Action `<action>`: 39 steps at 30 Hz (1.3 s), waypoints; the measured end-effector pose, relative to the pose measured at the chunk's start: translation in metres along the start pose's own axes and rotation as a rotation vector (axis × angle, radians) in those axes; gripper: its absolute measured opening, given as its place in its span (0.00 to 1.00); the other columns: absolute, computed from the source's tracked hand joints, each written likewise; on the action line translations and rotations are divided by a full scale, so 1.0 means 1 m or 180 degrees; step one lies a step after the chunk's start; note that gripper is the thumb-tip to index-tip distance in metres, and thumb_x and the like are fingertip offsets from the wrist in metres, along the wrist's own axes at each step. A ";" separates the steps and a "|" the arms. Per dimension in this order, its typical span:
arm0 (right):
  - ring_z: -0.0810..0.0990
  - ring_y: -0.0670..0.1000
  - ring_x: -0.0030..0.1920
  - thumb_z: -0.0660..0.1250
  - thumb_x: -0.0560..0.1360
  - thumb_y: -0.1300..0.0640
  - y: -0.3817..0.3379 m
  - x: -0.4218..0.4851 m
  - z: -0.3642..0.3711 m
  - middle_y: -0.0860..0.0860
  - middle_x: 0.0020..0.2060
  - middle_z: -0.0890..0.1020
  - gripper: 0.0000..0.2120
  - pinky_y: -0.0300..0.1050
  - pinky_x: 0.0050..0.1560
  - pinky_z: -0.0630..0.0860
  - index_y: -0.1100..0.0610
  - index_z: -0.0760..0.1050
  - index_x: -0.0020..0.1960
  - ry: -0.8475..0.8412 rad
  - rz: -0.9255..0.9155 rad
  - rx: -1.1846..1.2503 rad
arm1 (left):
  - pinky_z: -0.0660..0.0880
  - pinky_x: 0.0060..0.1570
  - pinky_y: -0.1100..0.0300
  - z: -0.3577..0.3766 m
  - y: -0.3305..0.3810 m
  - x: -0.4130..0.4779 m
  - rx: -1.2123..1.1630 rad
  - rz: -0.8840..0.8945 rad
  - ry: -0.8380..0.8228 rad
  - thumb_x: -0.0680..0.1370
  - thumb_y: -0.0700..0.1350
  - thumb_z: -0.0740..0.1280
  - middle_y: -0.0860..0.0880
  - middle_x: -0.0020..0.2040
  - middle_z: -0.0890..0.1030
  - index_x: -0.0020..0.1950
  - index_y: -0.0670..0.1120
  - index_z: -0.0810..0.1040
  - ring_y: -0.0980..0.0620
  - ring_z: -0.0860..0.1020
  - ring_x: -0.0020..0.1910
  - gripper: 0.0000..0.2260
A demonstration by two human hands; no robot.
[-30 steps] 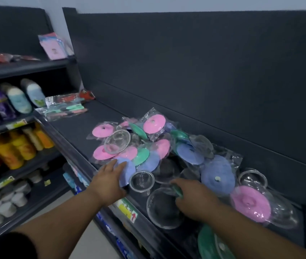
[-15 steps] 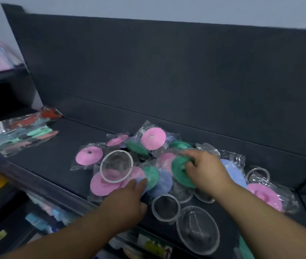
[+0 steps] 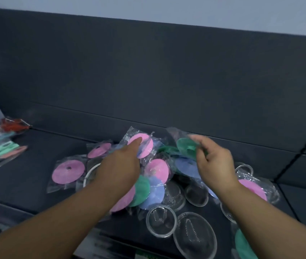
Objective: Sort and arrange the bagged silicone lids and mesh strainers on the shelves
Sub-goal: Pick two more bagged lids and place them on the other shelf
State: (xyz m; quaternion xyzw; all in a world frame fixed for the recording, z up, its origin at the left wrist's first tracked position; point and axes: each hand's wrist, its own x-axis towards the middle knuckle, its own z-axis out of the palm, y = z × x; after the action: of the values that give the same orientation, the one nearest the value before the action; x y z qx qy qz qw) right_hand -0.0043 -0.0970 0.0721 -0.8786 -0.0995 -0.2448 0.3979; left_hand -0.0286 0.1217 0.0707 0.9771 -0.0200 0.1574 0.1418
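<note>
Your right hand (image 3: 214,163) pinches a bagged green lid (image 3: 186,148), fingers curled round its near edge, and holds it tilted over the far side of the heap (image 3: 154,191); motion blur softens the fingertips. Your left hand (image 3: 119,166) is flat, fingers straight, with one fingertip touching a bagged pink lid (image 3: 146,149) just left of the green one. Beneath both hands, pink, green and blue bagged lids lie overlapping on the dark shelf (image 3: 27,184). A second pink lid (image 3: 68,173) lies flat at the heap's left edge. Nearest you, two strainers (image 3: 161,221) lie side by side, touching. Far left on the shelf lie packets (image 3: 1,148) of coloured items.
</note>
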 end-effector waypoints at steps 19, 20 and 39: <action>0.75 0.54 0.63 0.61 0.70 0.64 0.075 0.009 0.034 0.44 0.71 0.68 0.35 0.44 0.55 0.75 0.43 0.62 0.73 -0.1424 -0.0543 -0.1396 | 0.64 0.65 0.47 0.102 -0.006 0.066 0.0842 0.0157 -0.0571 0.73 0.48 0.67 0.43 0.75 0.56 0.77 0.49 0.53 0.39 0.60 0.70 0.36; 0.78 0.54 0.59 0.62 0.67 0.66 0.074 0.010 0.034 0.45 0.68 0.72 0.35 0.44 0.51 0.77 0.44 0.66 0.71 -0.1308 -0.0702 -0.1342 | 0.67 0.63 0.46 0.102 -0.005 0.069 0.0832 0.0184 -0.0597 0.72 0.43 0.66 0.42 0.74 0.60 0.76 0.47 0.56 0.39 0.63 0.68 0.35; 0.74 0.44 0.63 0.68 0.67 0.65 0.062 -0.007 0.005 0.45 0.64 0.76 0.30 0.33 0.61 0.69 0.46 0.70 0.66 -0.0077 -0.0985 -0.0396 | 0.73 0.58 0.40 0.081 -0.028 0.075 0.0079 0.0500 0.0468 0.65 0.26 0.66 0.34 0.66 0.70 0.69 0.42 0.68 0.32 0.72 0.61 0.34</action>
State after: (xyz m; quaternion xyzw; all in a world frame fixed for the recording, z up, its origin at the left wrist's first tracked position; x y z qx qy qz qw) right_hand 0.0148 -0.1343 0.0251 -0.8786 -0.2231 -0.2981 0.2992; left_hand 0.0694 0.1256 0.0127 0.9600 -0.0842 0.2395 0.1180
